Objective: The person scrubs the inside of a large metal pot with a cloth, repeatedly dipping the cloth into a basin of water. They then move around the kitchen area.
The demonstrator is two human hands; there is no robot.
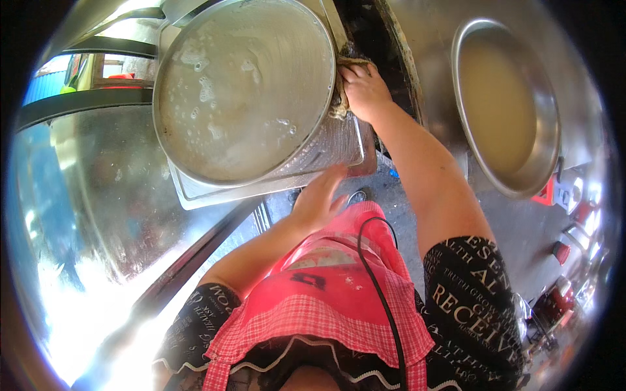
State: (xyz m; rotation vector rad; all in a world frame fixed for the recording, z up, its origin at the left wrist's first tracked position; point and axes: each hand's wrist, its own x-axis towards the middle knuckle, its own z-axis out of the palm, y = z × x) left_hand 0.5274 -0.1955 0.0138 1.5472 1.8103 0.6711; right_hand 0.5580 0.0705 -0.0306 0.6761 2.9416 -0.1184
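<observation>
A large round metal pan with a wet, soapy-looking surface and bubbles rests over a rectangular metal tray. At the pan's right rim, my right hand is closed on a bunched, dirty cloth, pressing it beside the rim. My left hand, slightly blurred, hangs just below the tray's near edge with fingers apart and holds nothing.
A metal basin with cloudy, tan liquid stands to the right on a metal surface. A dark bar runs diagonally at the lower left. Over my red apron hangs a black cable.
</observation>
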